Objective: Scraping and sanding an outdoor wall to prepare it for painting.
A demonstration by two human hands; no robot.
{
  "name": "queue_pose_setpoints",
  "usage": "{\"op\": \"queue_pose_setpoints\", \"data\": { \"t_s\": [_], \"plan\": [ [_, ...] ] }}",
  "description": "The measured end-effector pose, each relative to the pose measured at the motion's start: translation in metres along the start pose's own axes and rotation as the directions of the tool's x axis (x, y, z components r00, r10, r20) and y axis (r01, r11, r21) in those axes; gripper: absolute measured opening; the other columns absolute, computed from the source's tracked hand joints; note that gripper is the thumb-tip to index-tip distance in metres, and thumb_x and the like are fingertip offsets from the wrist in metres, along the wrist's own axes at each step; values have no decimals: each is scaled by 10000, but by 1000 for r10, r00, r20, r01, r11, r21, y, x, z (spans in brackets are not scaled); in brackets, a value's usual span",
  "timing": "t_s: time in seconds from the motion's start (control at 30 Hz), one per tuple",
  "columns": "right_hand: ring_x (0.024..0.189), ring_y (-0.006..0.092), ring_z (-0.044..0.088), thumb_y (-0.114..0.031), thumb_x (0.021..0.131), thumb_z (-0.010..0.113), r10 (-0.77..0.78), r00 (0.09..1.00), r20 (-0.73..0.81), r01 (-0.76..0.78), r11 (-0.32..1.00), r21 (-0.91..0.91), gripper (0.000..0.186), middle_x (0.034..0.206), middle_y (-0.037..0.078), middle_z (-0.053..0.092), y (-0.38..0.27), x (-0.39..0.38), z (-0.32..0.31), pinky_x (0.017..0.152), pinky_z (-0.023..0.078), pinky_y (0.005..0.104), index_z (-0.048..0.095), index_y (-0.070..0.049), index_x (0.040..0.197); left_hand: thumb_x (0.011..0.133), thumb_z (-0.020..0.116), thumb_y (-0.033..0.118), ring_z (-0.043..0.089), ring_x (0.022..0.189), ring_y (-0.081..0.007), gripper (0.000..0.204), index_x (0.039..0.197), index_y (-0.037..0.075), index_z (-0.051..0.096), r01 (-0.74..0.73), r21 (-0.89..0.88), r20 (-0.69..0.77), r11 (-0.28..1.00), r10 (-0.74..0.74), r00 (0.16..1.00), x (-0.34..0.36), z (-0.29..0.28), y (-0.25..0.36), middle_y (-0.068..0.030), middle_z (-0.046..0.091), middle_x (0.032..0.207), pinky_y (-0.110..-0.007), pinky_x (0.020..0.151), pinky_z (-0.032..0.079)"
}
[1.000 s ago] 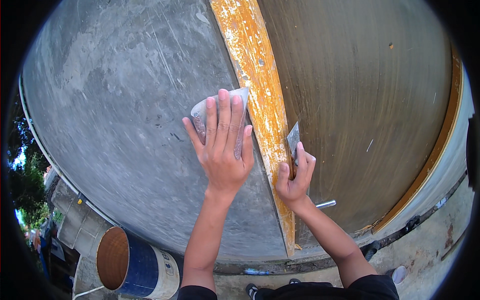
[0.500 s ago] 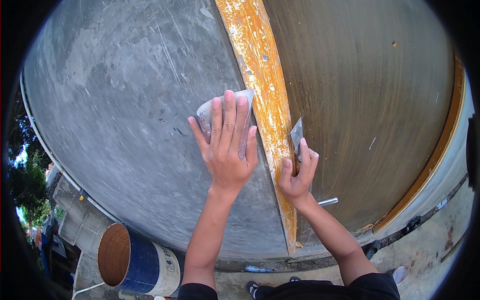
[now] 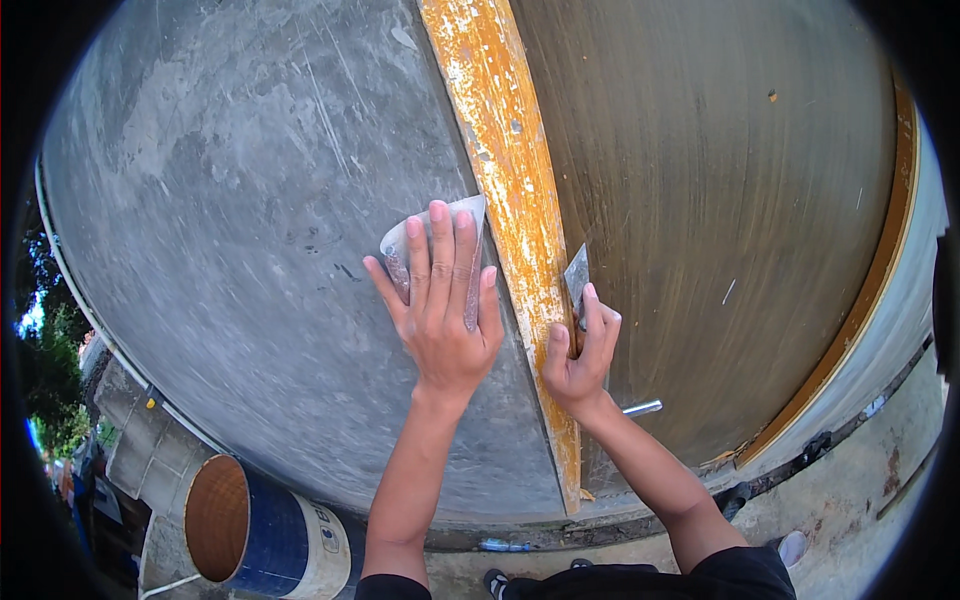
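Observation:
My left hand (image 3: 450, 345) lies flat with fingers spread, pressing a thin grey and pinkish sheet, apparently folded sandpaper (image 3: 396, 268), against the grey plastered wall (image 3: 260, 200). The sheet's pointed corner touches the edge of the wooden door frame (image 3: 510, 170), whose orange paint is scuffed with white. My right hand (image 3: 583, 365) is closed around a small pointed trowel (image 3: 576, 278). The trowel's blade points up along the frame's right side, beside the brown door (image 3: 700, 200). Its handle is mostly hidden by my fingers.
A metal lever handle (image 3: 643, 408) sticks out beside my right wrist. At lower left is a blue and white drum (image 3: 275, 535) with a brown inside. A blue-tinted clear bottle (image 3: 506, 545) lies by the wall's foot. Another orange frame piece (image 3: 880, 280) edges the door at right.
The sandpaper has slid slightly down and left on the wall under my left hand. The whole view has shifted a little. My right hand still grips the trowel.

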State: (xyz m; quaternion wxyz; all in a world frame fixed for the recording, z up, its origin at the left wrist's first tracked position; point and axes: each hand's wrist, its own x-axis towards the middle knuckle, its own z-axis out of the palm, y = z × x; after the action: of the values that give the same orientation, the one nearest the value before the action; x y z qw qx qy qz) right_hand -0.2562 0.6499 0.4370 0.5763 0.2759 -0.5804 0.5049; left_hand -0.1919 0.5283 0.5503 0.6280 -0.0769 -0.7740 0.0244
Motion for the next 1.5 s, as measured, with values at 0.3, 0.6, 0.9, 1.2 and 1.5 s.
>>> {"op": "queue_pose_setpoints", "data": {
  "t_s": [0.3, 0.6, 0.9, 1.2, 1.5],
  "plan": [
    [925, 304, 566, -100, 893, 655, -30, 1000, -2, 30, 999, -15, 557, 1081, 207, 576, -1, 0, 1, 697, 503, 365, 457, 68, 1386, 989, 490, 274, 318, 1471, -262, 472, 1420, 87, 538, -39, -27, 14, 999, 39, 999, -1, 0, -8, -73, 453, 1524, -599, 1194, 46],
    [921, 308, 564, -94, 891, 652, -36, 999, -14, 36, 999, -10, 548, 1107, 215, 576, -5, 2, 0, 700, 503, 380, 461, 74, 1376, 1004, 434, 231, 297, 1478, -299, 475, 1433, 42, 505, -29, 86, 18, 996, 28, 999, -24, 3, 2, -118, 438, 1529, -592, 1193, 53],
    [904, 311, 570, -99, 889, 656, 10, 1000, -20, -11, 1000, -16, 553, 1078, 201, 571, 0, 0, 0, 698, 505, 372, 464, 62, 1382, 995, 475, 272, 329, 1466, -257, 469, 1425, 96, 534, 0, -29, -37, 1000, -1, 999, 18, -2, -4, -63, 449, 1528, -594, 1195, 59],
    [903, 326, 574, -105, 886, 650, 21, 1000, -9, -21, 1000, 2, 548, 1085, 220, 571, -2, -2, -2, 703, 505, 392, 469, 63, 1375, 982, 466, 222, 306, 1473, -311, 488, 1429, 30, 506, -48, 53, 38, 997, 46, 998, -35, 2, 7, -135, 444, 1522, -599, 1190, 57],
    [924, 325, 566, -91, 890, 635, 28, 1000, 3, -28, 1000, 2, 535, 1095, 221, 565, -3, 0, -2, 740, 499, 398, 465, 68, 1372, 983, 459, 203, 312, 1470, -311, 481, 1432, 37, 506, 1, 9, 19, 1000, -2, 1000, -3, -4, 9, -136, 447, 1519, -602, 1190, 53]
  ]
}}
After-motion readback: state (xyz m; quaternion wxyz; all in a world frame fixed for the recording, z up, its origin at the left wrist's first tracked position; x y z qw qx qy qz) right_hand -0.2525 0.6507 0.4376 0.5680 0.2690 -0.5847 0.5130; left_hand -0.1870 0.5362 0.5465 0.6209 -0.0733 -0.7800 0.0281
